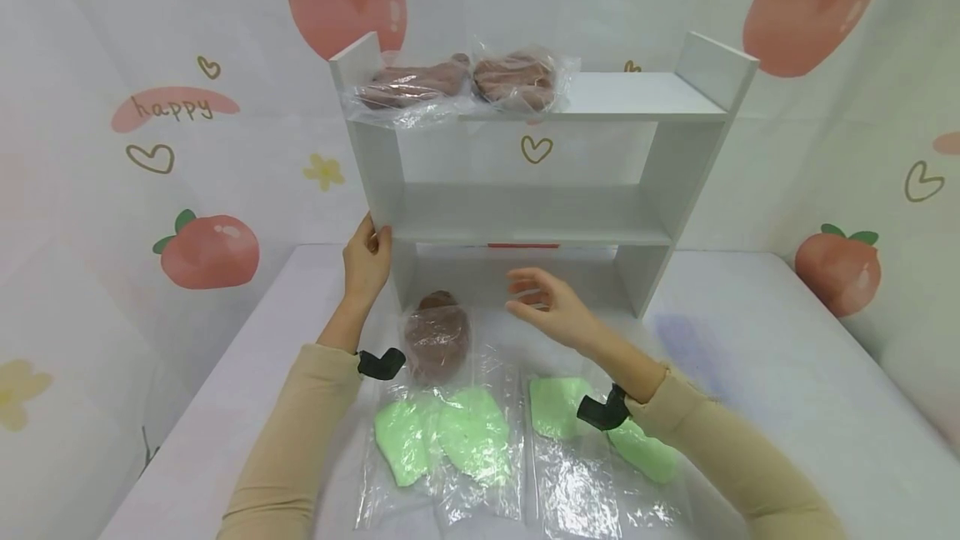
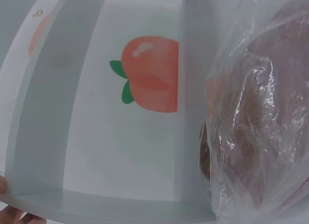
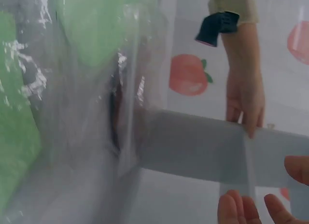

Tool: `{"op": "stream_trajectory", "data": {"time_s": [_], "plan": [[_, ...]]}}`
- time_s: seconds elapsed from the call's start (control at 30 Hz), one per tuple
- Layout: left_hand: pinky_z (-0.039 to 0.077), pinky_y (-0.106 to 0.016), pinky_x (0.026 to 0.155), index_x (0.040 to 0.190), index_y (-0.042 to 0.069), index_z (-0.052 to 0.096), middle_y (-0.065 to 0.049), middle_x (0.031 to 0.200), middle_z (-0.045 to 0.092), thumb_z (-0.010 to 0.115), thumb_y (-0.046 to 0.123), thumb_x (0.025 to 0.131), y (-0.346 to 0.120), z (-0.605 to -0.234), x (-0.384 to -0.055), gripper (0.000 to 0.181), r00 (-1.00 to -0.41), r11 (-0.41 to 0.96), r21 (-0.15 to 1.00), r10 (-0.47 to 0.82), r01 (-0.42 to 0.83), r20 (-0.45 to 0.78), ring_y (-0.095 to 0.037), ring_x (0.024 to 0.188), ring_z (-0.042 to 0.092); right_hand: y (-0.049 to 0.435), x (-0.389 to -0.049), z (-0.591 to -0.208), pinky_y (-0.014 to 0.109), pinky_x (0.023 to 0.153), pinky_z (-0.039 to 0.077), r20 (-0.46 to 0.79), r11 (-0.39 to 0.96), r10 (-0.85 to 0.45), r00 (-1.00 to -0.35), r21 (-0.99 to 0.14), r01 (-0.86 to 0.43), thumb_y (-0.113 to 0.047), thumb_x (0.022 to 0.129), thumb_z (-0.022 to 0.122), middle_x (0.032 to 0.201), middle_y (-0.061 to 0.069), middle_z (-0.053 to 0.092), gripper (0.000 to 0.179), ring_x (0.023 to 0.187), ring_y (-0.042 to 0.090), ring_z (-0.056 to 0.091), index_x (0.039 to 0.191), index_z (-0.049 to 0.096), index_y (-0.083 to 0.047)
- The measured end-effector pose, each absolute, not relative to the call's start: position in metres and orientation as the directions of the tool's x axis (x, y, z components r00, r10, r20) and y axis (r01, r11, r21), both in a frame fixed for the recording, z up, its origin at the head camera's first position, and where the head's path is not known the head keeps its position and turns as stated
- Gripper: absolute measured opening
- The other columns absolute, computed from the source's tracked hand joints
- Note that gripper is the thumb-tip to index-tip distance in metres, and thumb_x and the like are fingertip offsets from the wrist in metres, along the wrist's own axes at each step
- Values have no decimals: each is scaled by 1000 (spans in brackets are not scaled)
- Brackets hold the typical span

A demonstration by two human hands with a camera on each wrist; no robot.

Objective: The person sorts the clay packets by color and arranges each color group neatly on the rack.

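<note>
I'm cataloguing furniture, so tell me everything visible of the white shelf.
The white shelf stands upright on the pale tabletop, smooth and plain, perhaps coated board. Two side panels carry two horizontal boards. Two bagged brown lumps lie on the upper one, plastic overhanging its front edge. The left hand grips the left side panel.

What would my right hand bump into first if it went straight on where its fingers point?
Probably the left side panel of the white shelf unit, around the middle board's level. Depth is unclear, though: your right hand might pass in front of it instead.
</note>
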State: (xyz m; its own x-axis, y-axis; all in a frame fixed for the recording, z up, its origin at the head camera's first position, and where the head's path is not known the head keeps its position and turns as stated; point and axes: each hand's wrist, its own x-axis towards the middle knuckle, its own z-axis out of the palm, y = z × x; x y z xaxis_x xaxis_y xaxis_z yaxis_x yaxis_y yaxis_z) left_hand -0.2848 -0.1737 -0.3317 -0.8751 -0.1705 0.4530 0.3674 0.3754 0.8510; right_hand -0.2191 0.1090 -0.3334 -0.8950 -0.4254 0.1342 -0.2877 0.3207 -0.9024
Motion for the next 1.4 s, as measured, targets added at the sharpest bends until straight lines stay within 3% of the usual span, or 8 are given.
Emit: {"op": "stream_trajectory", "data": {"time_s": [0.37, 0.57, 0.8, 1.03, 1.4], "plan": [[46, -46, 103, 140, 1, 38, -26, 138, 46, 44, 8, 97, -173, -332, -285, 43, -870, 374, 851, -181, 370, 458, -44, 123, 48, 85, -228, -373, 46, 102, 47, 16, 319, -433, -901, -932, -170, -17, 88, 64, 141, 23, 41, 59, 125, 40, 48, 140, 37, -6], [46, -44, 103, 140, 2, 40, -25, 139, 46, 44, 9, 97, -173, -332, -287, 43, -873, 361, 857, -184, 367, 452, -43, 124, 48, 71, -231, -389, 51, 108, 39, 4, 298, -419, -908, -944, -142, -13, 86, 66, 145, 25, 34, 65, 129, 46, 41, 141, 34, -3], [45, -44, 104, 140, 2, 39, -24, 139, 45, 44, 10, 98, -174, -333, -288, 43, -877, 364, 856, -172, 366, 448, -42, 125, 47, 59, -232, -400, 57, 111, 31, -39, 332, -416, -908, -937, -112, -20, 81, 72, 152, 18, 27, 77, 134, 48, 32, 145, 30, -11], [45, -44, 104, 140, 3, 40, -24, 139, 46, 44, 10, 98, -173, -331, -285, 42, -880, 365, 860, -178, 357, 441, -42, 124, 48, 49, -233, -405, 59, 109, 33, -62, 393, -442, -895, -910, -131, -24, 79, 74, 154, 15, 24, 85, 133, 47, 33, 147, 25, -10], [45, -44, 104, 139, 2, 41, -25, 138, 46, 44, 8, 97, -172, -332, -285, 42, -873, 352, 862, -192, 364, 448, -43, 124, 48, 35, -233, -412, 60, 114, 22, -50, 471, -471, -881, -859, -203, -23, 76, 76, 153, 20, 23, 90, 141, 39, 22, 148, 23, -9]]}}
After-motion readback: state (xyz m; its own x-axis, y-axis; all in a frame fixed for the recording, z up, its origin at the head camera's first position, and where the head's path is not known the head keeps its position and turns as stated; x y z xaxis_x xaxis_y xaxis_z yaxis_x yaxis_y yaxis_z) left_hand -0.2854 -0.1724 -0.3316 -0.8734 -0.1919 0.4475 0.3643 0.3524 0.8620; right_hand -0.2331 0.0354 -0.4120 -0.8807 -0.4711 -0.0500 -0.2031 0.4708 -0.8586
